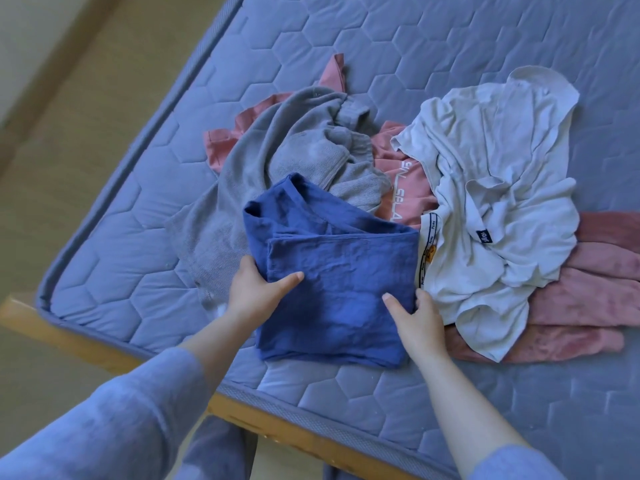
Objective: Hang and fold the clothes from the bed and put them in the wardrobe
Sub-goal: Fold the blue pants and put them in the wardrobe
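On the mattress [138,237] near its front edge, the left hand [254,289] and right hand [415,318] each pinch a side of the half-folded blue garment [339,271], whose edges should line up for a neat fold.

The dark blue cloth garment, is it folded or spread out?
Folded: the dark blue cloth garment shows stacked layers with straight edges, forming a compact rectangle.

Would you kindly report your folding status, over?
Left hand, right hand gripping side edges of folded dark-blue cloth garment. Garment on quilted mattress. Crumpled white shirt against its right edge.
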### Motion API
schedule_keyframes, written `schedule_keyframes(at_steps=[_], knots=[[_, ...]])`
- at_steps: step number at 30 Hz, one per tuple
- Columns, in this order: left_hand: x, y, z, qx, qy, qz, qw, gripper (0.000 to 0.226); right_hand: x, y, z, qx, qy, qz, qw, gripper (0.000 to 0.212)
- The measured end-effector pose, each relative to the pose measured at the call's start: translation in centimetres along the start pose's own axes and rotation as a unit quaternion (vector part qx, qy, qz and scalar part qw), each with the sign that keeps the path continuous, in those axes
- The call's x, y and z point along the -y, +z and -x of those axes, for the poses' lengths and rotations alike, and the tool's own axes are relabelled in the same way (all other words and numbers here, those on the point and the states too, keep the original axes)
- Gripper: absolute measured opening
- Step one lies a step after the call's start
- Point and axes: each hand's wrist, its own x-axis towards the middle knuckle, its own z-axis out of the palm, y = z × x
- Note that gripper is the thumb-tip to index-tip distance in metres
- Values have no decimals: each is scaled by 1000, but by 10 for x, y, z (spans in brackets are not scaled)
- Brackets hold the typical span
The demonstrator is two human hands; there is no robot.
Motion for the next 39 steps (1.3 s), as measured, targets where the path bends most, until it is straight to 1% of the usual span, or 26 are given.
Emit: schedule_keyframes(at_steps=[1, 2, 5, 7, 10, 12, 15, 18, 21, 25, 28, 31, 35, 36, 39], knots=[[0, 2, 1, -5, 10, 0, 1000, 56, 0, 1, -4, 12, 1, -6, 1000, 33], [1, 4, 3, -12, 19, 0, 1000, 51, 0, 2, -7, 12, -1, -13, 1000, 32], [2, 7, 6, -37, 38, -3, 999, 33, 3, 3, -13, -25, 2, -22, 999, 34], [-1, 7, 11, -48, 47, -8, 998, 28, 5, 6, -12, -35, 1, -14, 999, 40], [-10, 7, 22, -54, 55, -19, 997, 24, 5, 12, -4, 28, -2, -18, 999, 46], [-18, 6, 30, -63, 69, -20, 995, 24, 6, 12, 0, 54, -12, -40, 998, 37], [-30, -1, 43, -80, 94, -20, 992, 24, 14, 0, 5, 51, -31, -87, 994, 15], [-47, -14, 58, -85, 110, -10, 990, 23, 24, -25, 16, 56, -32, -139, 988, 3], [-70, -29, 78, -87, 132, -7, 987, 20, 38, -59, 30, 54, -42, -166, 984, 13], [-108, -45, 110, -86, 146, 10, 986, 19, 65, -109, 53, 48, -59, -184, 980, 10], [-140, -58, 136, -75, 165, 28, 983, 13, 85, -146, 74, 32, -81, -186, 979, 8], [-173, -73, 162, -72, 189, 42, 979, 10, 106, -186, 99, 6, -116, -188, 975, 14], [-219, -94, 193, -50, 230, 60, 970, 6, 130, -237, 136, -31, -141, -199, 969, 17], [-230, -100, 200, -46, 243, 60, 967, 4, 135, -250, 145, -38, -148, -208, 966, 20], [-269, -118, 220, -33, 286, 39, 957, 4, 146, -286, 177, -60, -176, -225, 957, 37]])
